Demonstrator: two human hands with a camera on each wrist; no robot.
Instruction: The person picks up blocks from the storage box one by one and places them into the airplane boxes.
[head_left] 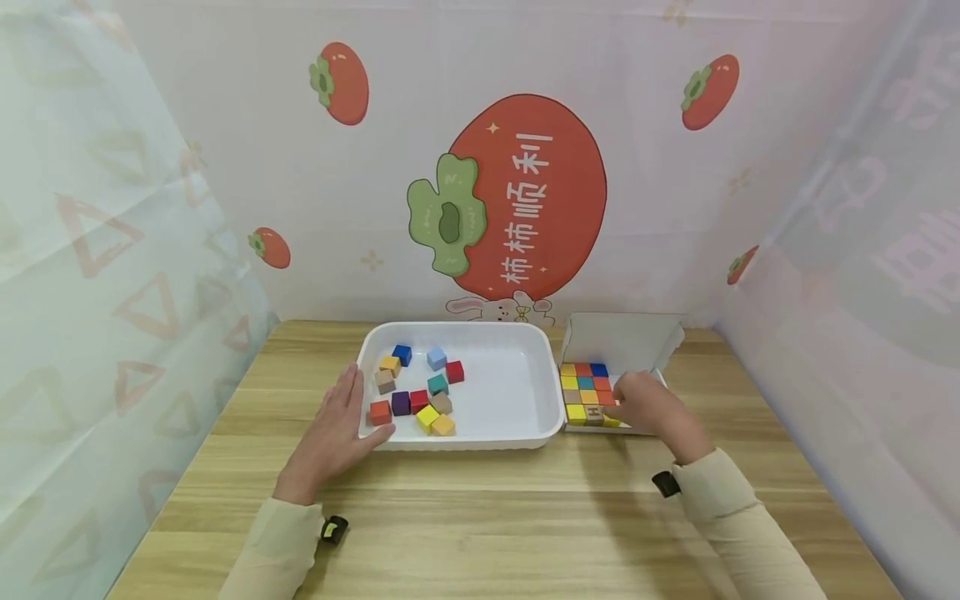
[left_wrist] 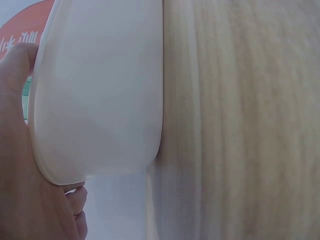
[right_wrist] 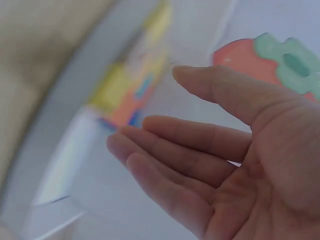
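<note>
My left hand (head_left: 333, 433) rests against the near left corner of a white plastic tray (head_left: 506, 392). Its fingers lie straight along the left side, and the thumb (left_wrist: 20, 57) reaches over the front rim. Inside the tray, several coloured cubes are scattered on the left half, among them a yellow cube (head_left: 427, 417). My right hand (head_left: 651, 407) is over a white box (head_left: 622, 343) of cubes in rows, fingertips close by a wooden cube marked H (head_left: 593, 414). The right wrist view shows nothing between its loosely bent fingers (right_wrist: 192, 135). The hand covers the box's right part.
The box stands right beside the tray, its lid raised at the back. Both sit on a wood-grain table (head_left: 480, 517). A white cloth backdrop with persimmon prints (head_left: 555, 192) rises behind, and cloth walls flank both sides.
</note>
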